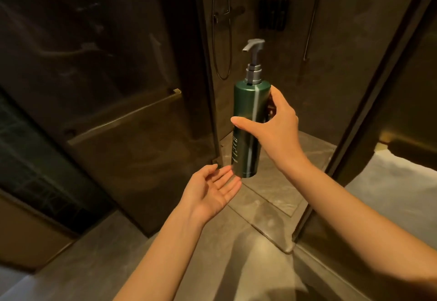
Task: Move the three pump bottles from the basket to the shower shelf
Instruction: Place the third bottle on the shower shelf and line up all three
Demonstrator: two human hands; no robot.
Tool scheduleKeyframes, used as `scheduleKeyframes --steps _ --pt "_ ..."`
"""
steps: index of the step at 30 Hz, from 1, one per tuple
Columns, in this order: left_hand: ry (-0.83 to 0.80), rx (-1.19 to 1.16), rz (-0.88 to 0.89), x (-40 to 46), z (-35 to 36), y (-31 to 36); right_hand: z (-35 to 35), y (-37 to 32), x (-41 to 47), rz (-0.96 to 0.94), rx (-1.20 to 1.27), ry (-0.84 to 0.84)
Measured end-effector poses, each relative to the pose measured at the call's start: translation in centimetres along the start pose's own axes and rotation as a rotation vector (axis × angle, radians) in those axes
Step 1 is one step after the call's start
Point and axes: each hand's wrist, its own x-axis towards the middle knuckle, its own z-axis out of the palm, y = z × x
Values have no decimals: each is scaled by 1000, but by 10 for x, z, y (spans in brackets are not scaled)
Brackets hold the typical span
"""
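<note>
The right hand point(279, 130) grips a tall dark green cylindrical pump bottle point(248, 130) with a grey pump head, thumb across the front at mid-height and fingers curled round the far side. The bottle stands upright in the air at the centre of the view, its spout pointing toward 9 o'clock, its base hanging clear above the floor. White lettering runs down its lower left side, too small to read.

The left hand point(212, 191) is at 7 o'clock of the bottle's base, palm up, fingers straight and relaxed, holding nothing; its fingertips lie just beside the bottom edge of the bottle, and contact cannot be told.

At 9 o'clock of the bottle stands the dark glass shower door point(132, 101), carrying a brass bar handle point(123, 118); the door's vertical edge runs just left of the bottle. At 3 o'clock a dark metal frame post point(369, 116) slants down to the floor. Between these two edges lies the open way into the shower stall, and the bottle sits within that gap, nearer the door edge.

Beyond, at 12 o'clock, a dark wall-mounted holder point(274, 14) hangs on the brown stone back wall, well apart from the bottle, with a hanging shower hose point(222, 40) to its left. The marbled stone floor point(238, 253) spreads below both forearms, with a raised threshold strip point(267, 218) crossing at 5 o'clock.
</note>
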Motion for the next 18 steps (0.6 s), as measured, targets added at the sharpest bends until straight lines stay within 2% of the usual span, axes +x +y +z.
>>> scheduleKeyframes --steps 6,12,18 --pt "14 -39 32 86 68 69 13 37 124 4 11 1" --pt "40 -117 12 174 103 123 40 87 217 13 -5 0" --pt "17 -72 -10 272 144 194 68 141 316 48 6 56"
